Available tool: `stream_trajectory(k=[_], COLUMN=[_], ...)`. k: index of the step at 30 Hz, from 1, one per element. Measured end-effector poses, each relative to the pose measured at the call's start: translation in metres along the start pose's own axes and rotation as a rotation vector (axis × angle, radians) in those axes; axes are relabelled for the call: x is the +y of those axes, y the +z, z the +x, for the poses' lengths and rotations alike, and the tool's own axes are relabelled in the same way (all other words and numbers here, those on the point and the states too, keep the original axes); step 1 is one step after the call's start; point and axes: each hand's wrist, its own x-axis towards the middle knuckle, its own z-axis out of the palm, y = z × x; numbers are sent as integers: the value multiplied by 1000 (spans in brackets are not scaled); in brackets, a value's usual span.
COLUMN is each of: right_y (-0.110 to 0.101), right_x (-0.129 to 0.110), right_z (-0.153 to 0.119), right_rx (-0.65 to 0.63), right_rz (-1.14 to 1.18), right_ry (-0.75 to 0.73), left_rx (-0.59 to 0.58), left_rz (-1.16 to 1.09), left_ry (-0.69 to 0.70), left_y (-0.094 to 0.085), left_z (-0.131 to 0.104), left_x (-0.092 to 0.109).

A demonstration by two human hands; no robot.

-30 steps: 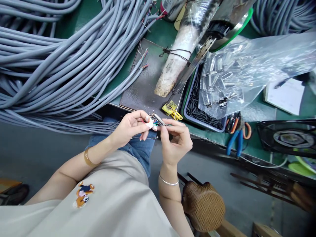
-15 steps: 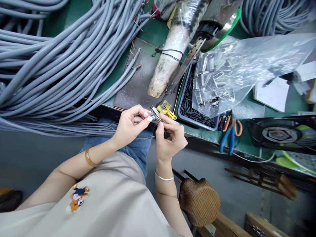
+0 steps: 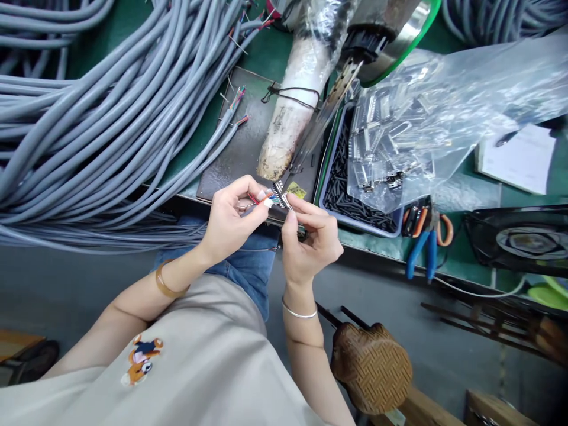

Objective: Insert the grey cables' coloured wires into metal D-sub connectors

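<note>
1. Grey round-jacketed cables (image 3: 133, 118), lge bundle, upper L of frame.
2. L hand (image 3: 233, 216), ctr: pinching thin multicol. wires (image 3: 253, 199).
3. Silver-and-black metal multi-pin connector (image 3: 281, 193), ctr, between hands.
4. R hand (image 3: 313, 234), ctr: holding connector, thumb + fingertips.
5. Blue-rimmed plastic tray (image 3: 359, 223), short black pcs (image 3: 344, 192) inside, R of ctr.

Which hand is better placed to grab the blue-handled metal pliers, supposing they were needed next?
Probably the right hand: the blue-handled metal pliers lie on its side, though it grips the small silver connector. The left hand is farther off, pinching thin coloured wires.
</note>
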Motion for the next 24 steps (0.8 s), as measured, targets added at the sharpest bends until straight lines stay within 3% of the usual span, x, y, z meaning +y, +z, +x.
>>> stream_trajectory(k=[12, 24], right_y=[3, 0], right_x=[0, -5], right_z=[5, 13], right_rx=[21, -9], right_rz=[43, -10], right_ry=[47, -21], left_rx=[12, 6], left_rz=[11, -8], left_ry=[8, -7], left_y=[2, 0], left_z=[3, 2], left_x=[6, 8])
